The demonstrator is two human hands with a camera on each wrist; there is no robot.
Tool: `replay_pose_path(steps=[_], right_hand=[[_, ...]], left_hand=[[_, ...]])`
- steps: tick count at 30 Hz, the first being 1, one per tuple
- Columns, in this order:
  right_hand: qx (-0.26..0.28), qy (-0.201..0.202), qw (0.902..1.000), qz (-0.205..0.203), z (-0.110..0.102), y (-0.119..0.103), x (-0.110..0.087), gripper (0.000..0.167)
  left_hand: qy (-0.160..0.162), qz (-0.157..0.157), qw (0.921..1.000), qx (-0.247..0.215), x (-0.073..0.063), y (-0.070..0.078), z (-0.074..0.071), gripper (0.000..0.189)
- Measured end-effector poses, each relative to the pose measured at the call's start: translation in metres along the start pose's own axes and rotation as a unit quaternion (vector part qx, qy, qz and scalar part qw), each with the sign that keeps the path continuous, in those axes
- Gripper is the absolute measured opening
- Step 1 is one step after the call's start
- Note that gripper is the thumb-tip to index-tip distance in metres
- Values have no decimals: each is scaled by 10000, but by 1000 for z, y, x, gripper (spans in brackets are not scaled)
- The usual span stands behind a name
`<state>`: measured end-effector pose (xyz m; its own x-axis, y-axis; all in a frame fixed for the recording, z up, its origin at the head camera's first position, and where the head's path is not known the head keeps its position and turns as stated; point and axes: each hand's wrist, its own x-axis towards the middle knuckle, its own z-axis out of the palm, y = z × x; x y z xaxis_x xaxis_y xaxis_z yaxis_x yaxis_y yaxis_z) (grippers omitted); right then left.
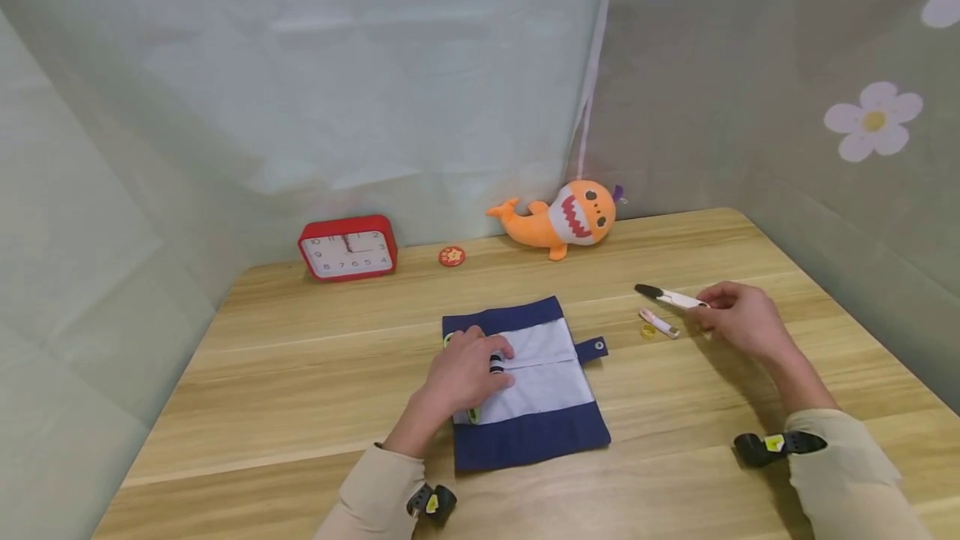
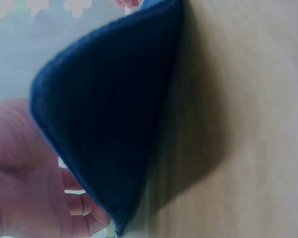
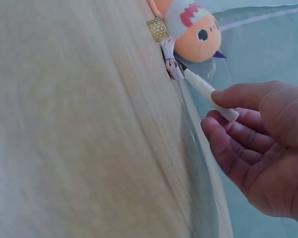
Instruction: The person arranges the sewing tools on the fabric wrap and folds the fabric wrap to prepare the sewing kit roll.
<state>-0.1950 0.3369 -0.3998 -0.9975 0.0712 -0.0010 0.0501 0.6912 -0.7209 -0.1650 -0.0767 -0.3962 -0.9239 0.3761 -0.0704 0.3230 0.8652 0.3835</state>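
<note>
A navy pouch with a pale lining (image 1: 551, 390) lies unfolded on the table. My left hand (image 1: 467, 369) is over its left part, thumb and fingers bent around a small black-and-white striped item (image 1: 497, 363), mostly hidden beneath the hand. Green bits (image 1: 473, 415) peek out below the palm. In the left wrist view, the pouch's dark corner (image 2: 104, 109) covers part of the fingers. At the right, my right hand (image 1: 742, 319) pinches the white handle end of a slim tool (image 1: 681, 299) with a black tip. The right wrist view shows the white handle (image 3: 203, 89) between thumb and fingers.
Beside the tool lie a pink-and-white bundled strip (image 1: 658, 322) and a small gold ring-shaped piece (image 1: 648, 331). A red clock (image 1: 348, 248), a round red disc (image 1: 452, 256) and an orange shark plush (image 1: 558, 219) stand along the back edge. The pouch's snap tab (image 1: 592, 350) points right.
</note>
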Motion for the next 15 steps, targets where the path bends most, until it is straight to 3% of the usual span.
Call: replay_pose_path(steps=[15], right_hand=[[886, 544, 9946, 44, 6, 2, 2, 37]], left_hand=[[14, 31, 10000, -8, 0, 0, -1, 28]])
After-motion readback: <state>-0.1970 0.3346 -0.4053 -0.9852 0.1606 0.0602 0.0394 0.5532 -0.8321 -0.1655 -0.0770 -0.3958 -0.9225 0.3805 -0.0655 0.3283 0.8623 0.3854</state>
